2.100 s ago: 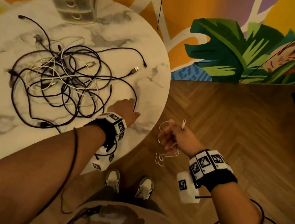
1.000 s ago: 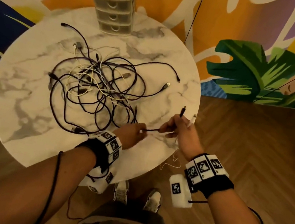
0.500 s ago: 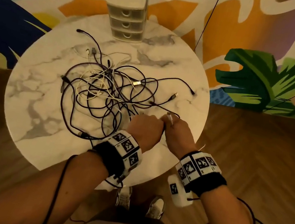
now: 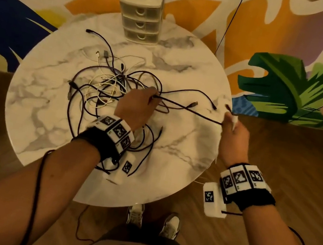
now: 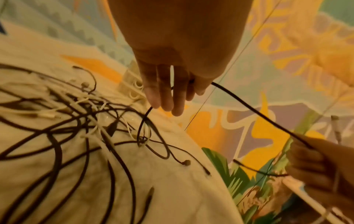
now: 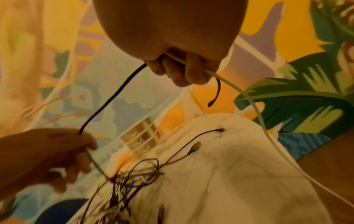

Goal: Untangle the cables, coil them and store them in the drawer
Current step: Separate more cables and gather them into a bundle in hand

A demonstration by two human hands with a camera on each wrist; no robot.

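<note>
Now both hands pinch one thin black cable (image 4: 188,108).
Left hand (image 4: 135,105) and right hand (image 4: 234,134) stretch it sideways, taut, above the round marbled surface (image 4: 184,145); right also grips a white cable (image 6: 254,109).

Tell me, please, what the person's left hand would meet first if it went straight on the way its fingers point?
Probably the small cream three-drawer plastic unit at the far table edge. The left hand points that way, above the tangled black and white cables; its height is unclear.
</note>
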